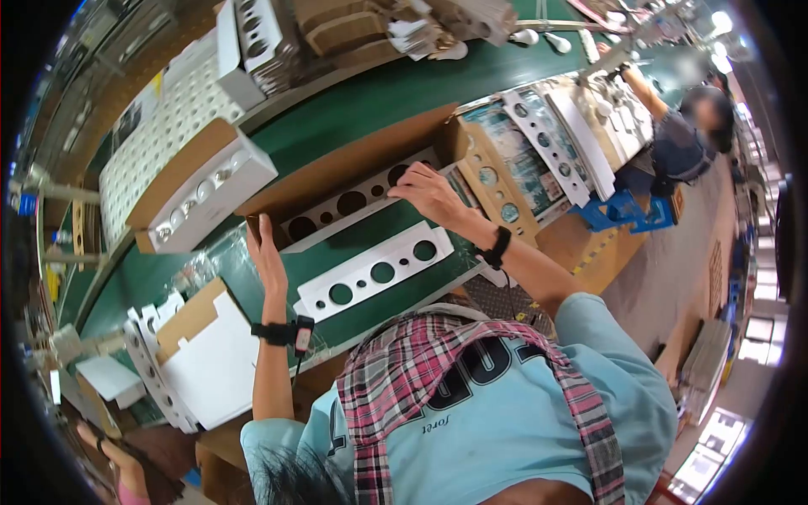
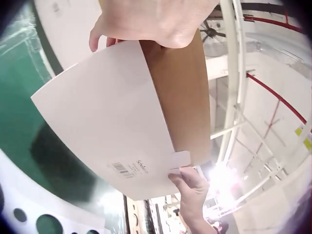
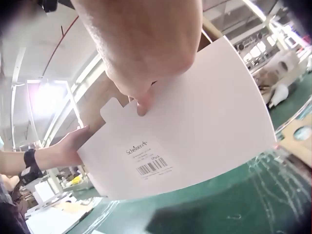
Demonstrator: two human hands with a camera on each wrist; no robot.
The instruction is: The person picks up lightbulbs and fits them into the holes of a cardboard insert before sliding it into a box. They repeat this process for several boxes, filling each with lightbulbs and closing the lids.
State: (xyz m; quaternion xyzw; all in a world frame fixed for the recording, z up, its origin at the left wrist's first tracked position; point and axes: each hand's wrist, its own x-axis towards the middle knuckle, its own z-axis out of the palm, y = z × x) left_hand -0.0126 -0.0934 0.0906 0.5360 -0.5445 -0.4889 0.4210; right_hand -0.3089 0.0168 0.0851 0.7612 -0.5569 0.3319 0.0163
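Note:
An opened cardboard box [image 1: 337, 181], brown inside and white outside, stands on the green table in front of the person. The left hand [image 1: 268, 257] lies with straight fingers along its left end. At the near rim, toward the right, the right hand [image 1: 433, 200] pinches the box edge, its thumb [image 3: 143, 106] over the white front panel [image 3: 195, 122]. That panel bears a barcode label [image 3: 148, 158]. Inside the box lies a panel with round holes [image 1: 364, 192]. A separate white holed insert [image 1: 370, 271] lies on the table nearer the body.
Left of the box, a white carton [image 1: 206, 194] holds several round bulbs. White and brown cardboard sheets [image 1: 215, 362] lie at the near left. A brown holed insert [image 1: 497, 181] and a white holed strip [image 1: 551, 147] are to the right. Another person [image 1: 682, 143] works beyond them.

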